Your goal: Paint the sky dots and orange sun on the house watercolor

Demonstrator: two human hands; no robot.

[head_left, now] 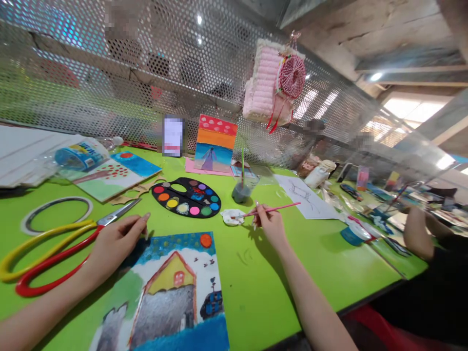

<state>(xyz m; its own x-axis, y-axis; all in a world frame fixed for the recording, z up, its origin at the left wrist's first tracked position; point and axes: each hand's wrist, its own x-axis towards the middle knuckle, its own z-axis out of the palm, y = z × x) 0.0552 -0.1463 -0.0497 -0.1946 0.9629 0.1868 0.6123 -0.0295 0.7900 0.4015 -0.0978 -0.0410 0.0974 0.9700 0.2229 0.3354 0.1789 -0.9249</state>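
Note:
My right hand [268, 224] is closed around a thin pink paintbrush [283, 207]. The brush's bristle end touches a small white dab-covered piece [231, 217], perhaps paint on a crumpled tissue. My left hand [119, 239] rests at the upper left edge of a painting [171, 312], its fingers stretched forward and holding nothing I can see. That painting has a yellow-gabled house, a red sun and a blue strip. Beside my left hand lie large scissors [58, 256] with red and yellow handles. A black oval palette [186, 197] with several paint colours is beyond both hands.
A cup of dark water [241, 192] holds a green-handled brush. Behind stand a striped painting [215, 144] and a phone [173, 136]. Left are a tape roll [29, 214], a landscape painting [120, 178] and a plastic bottle [82, 153]. A sketch sheet [307, 197] and another person's arm [417, 234] are right.

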